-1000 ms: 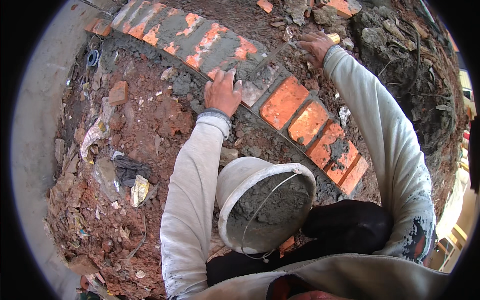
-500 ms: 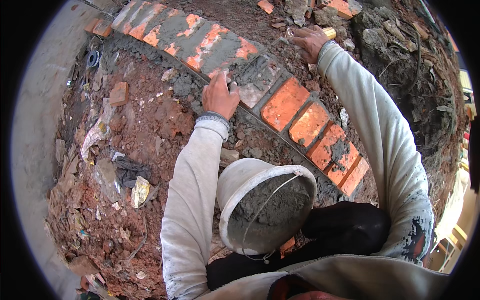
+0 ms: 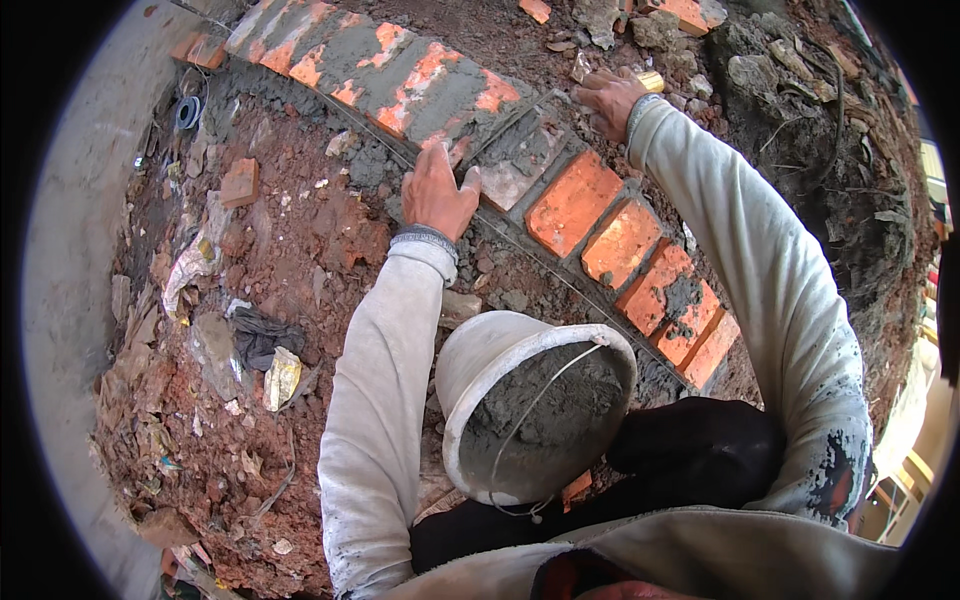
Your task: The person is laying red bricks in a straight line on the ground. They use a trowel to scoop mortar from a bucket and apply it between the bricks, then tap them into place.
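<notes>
My left hand (image 3: pixel 438 195) is at the near end of the last brick (image 3: pixel 495 92) in the raised, mortar-smeared row. Its fingers lie over the brick's end, with the thumb along the side. At the far side of the wall, my right hand (image 3: pixel 608 100) is closed round a trowel whose yellowish handle end (image 3: pixel 651 81) sticks out behind the fist. The trowel's blade is hard to make out against the grey mortar. Lower bricks (image 3: pixel 574 203) continue to the right with gaps between them. A whitish bucket (image 3: pixel 490 350) of grey mortar (image 3: pixel 545 420) stands tilted before me.
A taut string (image 3: pixel 560 275) runs along the wall's near edge. Rubble soil holds a loose brick piece (image 3: pixel 240 183), a dark rag (image 3: pixel 262 338) and a string reel (image 3: pixel 187 113). Stones and a dark earth bank (image 3: pixel 800 120) rise at the far right. My bent knee (image 3: pixel 700 450) is beside the bucket.
My right hand has shifted slightly left and toward me along the wall's far side. The left hand stays almost in place at the brick's end. The bucket stands as before.
</notes>
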`<state>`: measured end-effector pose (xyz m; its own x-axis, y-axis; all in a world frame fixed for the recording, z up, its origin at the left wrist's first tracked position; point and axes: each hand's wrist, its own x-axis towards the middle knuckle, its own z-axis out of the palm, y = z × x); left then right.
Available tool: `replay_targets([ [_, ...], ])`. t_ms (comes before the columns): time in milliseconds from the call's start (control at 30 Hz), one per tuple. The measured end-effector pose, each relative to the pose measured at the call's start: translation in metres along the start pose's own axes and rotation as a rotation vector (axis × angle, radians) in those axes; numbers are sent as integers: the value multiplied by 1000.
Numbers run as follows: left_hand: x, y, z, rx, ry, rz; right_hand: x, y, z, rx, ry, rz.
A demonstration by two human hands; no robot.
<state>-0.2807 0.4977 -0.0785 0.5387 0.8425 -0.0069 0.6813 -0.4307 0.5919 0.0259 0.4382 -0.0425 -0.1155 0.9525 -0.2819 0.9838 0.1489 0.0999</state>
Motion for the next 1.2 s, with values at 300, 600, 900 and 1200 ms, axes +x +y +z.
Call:
replay_targets([
  [300, -2, -2, 4, -83, 55, -62, 17, 15, -2, -66, 233, 3],
  [600, -3, 18, 9, 69, -100, 16, -3, 39, 7, -109, 153, -21],
  [900, -11, 2, 17, -53, -23, 191, -50, 24, 15, -47, 222, -100],
  [1200, -19, -13, 3, 81, 179, 308, 5, -15, 10, -27, 189, -9],
])
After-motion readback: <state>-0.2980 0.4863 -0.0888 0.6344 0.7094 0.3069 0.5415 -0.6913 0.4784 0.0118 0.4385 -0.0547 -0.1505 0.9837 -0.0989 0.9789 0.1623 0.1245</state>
